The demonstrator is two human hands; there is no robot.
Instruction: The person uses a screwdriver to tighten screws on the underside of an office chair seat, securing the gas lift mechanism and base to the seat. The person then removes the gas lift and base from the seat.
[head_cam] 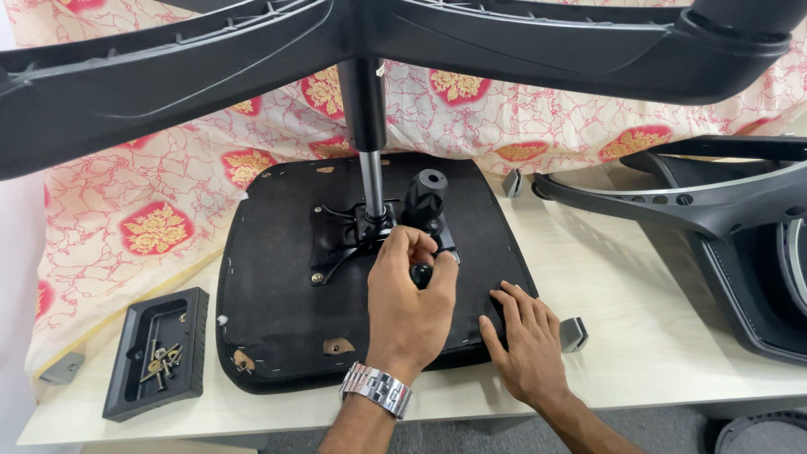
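Observation:
An upturned black chair seat (277, 286) lies on a pale wooden table (639, 336). A black metal mechanism (340, 235) is bolted to its underside, and a gas cylinder (371, 181) rises from it to the black star base (210, 59) overhead. My left hand (412, 307), with a metal watch on the wrist, is closed around a black knob (420, 274) on the mechanism, just below a black tubular lever end (427, 197). My right hand (523, 345) rests flat, fingers spread, on the seat's near right edge.
At the near left a black plastic tray (134, 374) holds several screws (161, 360). A black chair back frame (723, 219) lies at the right. Small grey brackets (573, 334) sit by the seat. A floral cloth (151, 193) covers the surface behind.

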